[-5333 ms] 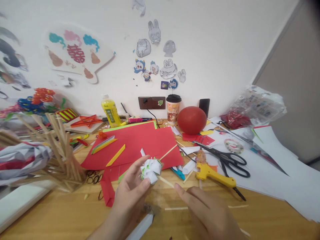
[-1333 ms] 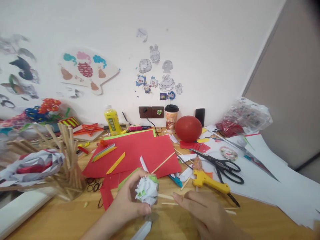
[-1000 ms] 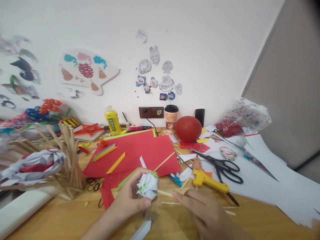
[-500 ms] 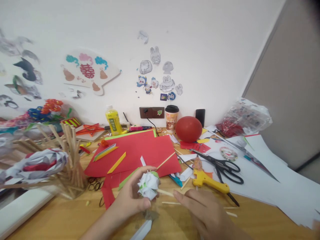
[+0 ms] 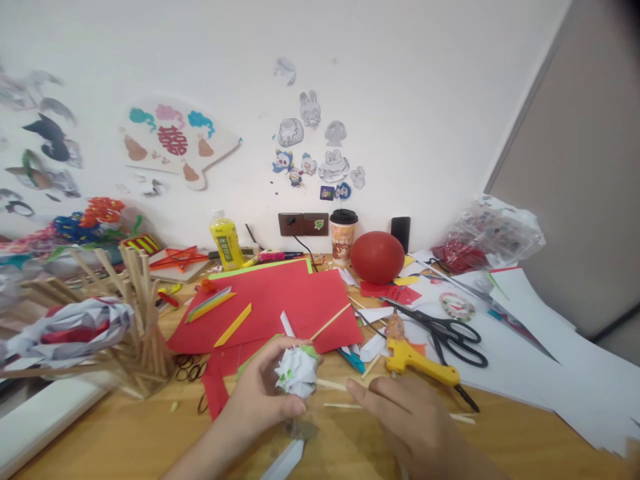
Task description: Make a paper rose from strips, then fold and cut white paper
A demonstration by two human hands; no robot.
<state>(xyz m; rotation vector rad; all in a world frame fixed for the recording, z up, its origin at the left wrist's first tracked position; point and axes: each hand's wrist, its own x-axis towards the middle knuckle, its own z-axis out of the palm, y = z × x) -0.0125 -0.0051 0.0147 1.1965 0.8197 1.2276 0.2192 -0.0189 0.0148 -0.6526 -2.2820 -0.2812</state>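
Near the middle front of the table, my left hand [image 5: 265,390] is closed around a crumpled white and green paper ball [image 5: 297,371], thumb below and fingers behind it. To the right, my right hand [image 5: 413,413] pinches a thin wooden stick [image 5: 333,385]. The stick's far end meets the right side of the ball; I cannot tell whether it touches or goes in. Another thin stick [image 5: 343,406] lies on the table just under it. Beyond the ball, one more thin stick [image 5: 330,323] slants over the red paper [image 5: 285,293].
A yellow glue gun [image 5: 420,365] and black scissors [image 5: 450,337] lie right of my hands. Behind stand a red balloon [image 5: 377,258], a lidded cup [image 5: 343,240] and a yellow bottle [image 5: 227,241]. Wooden sticks in a clear holder [image 5: 145,320] stand left. White sheets [image 5: 520,373] cover the right.
The paper ball has turned slightly in my left hand, so its green patches show differently. My right hand and the stick stay nearly in place.
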